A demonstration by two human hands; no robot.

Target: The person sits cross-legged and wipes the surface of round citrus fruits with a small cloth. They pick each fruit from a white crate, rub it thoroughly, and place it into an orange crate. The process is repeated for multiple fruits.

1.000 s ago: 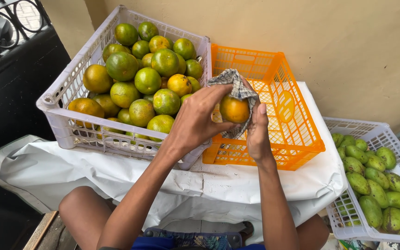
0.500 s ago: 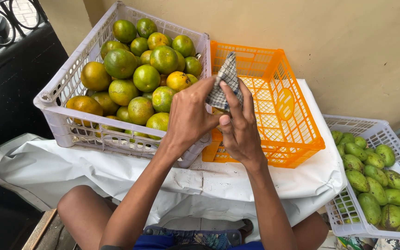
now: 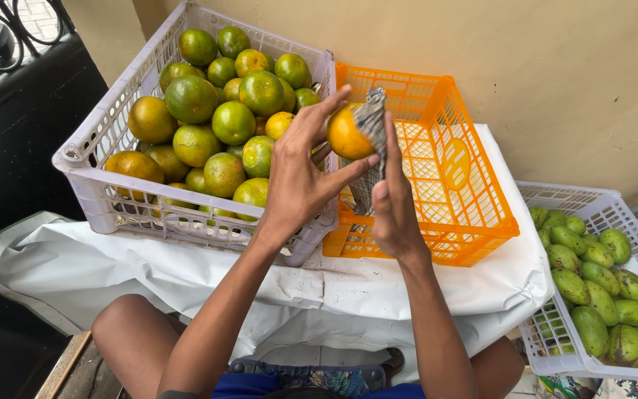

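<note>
Left hand: the left hand (image 3: 300,181) is raised above the seam between the two crates, fingers spread and curled round an orange fruit (image 3: 348,133), the thumb hooked under it and the fingertips on its top.
Right hand: the right hand (image 3: 393,207) stands edge-on just beside the left, fingers pressed together and flat against a grey patterned cloth (image 3: 371,148) that it holds against the right side of the fruit.
Fruit in hand: orange-yellow, round, touched by both the left fingers and the cloth; it hangs over the left edge of the orange crate.
Cloth: it drapes from the top of the fruit down past the right palm, hiding most of that side.
White crate: a white slatted crate (image 3: 97,185) sits at the left end of the covered bench, heaped with green and orange citrus (image 3: 230,122).
Orange crate: an orange crate (image 3: 474,199) stands touching the white one on its right, close to the bench's back edge by the wall.
Bench cover: a white sheet (image 3: 186,273) lies under both crates and hangs over the near edge.
Beside the bench: off its right end, lower down, another white basket (image 3: 555,347) holds green mangoes (image 3: 592,281).
</note>
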